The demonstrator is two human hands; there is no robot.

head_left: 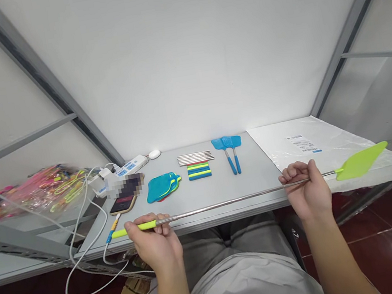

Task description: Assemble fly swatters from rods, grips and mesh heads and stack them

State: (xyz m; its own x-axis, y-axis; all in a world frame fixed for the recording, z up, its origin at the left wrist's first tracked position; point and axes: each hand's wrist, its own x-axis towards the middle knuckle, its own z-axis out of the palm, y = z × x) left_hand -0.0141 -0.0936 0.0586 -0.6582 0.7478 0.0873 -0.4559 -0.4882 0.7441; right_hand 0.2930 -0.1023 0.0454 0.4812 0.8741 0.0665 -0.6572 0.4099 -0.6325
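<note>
Green fly swatter (pixel 362 162) held by both hands; bag label (pixel 304 143) unreadable.

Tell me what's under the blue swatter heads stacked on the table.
Under the top blue head sits another blue one, then a yellow-green edge and a bit of red. How many lie stacked is hidden.

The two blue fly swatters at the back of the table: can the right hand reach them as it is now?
Probably not at once. The right hand is shut on the metal rod of the green fly swatter. The bare table before the blue fly swatters leaves the way free.
</note>
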